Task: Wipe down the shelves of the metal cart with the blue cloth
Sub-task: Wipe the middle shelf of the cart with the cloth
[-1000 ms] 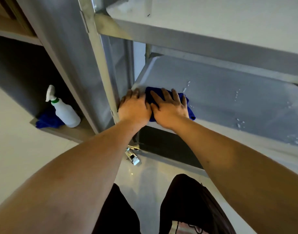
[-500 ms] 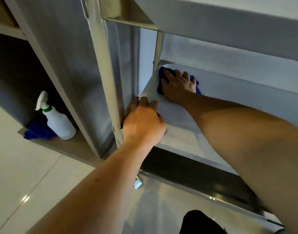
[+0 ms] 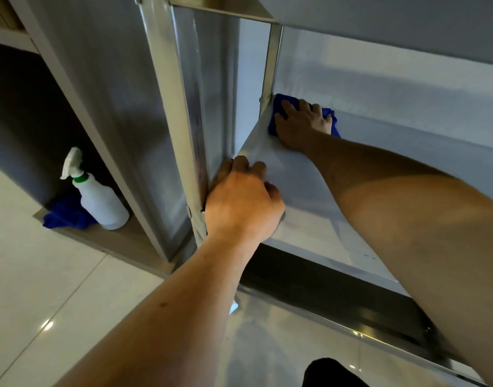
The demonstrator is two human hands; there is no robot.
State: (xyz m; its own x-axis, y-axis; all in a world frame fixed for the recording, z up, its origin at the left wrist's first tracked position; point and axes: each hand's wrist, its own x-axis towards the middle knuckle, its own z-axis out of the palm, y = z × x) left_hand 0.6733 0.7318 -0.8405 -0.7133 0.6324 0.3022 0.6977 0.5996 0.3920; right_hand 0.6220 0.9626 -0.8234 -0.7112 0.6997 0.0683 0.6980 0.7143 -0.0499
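The metal cart's middle shelf (image 3: 309, 208) is a flat grey steel sheet under an upper shelf. My right hand (image 3: 304, 122) lies flat with spread fingers on the blue cloth (image 3: 279, 106), pressing it into the shelf's far left corner beside the rear post. My left hand (image 3: 239, 202) grips the shelf's near left corner, against the front upright post (image 3: 172, 107). Most of the cloth is hidden under my right hand.
A white spray bottle (image 3: 97, 196) with a green collar stands on a low ledge at the left, with a second blue cloth (image 3: 64, 217) bunched beside it. The cart's lower shelf (image 3: 337, 305) shows dark below. Pale tiled floor (image 3: 39, 289) lies underneath.
My right hand has slid the blue cloth from the shelf's front left corner to the far left corner. My left hand stayed at the front corner, now gripping its edge.
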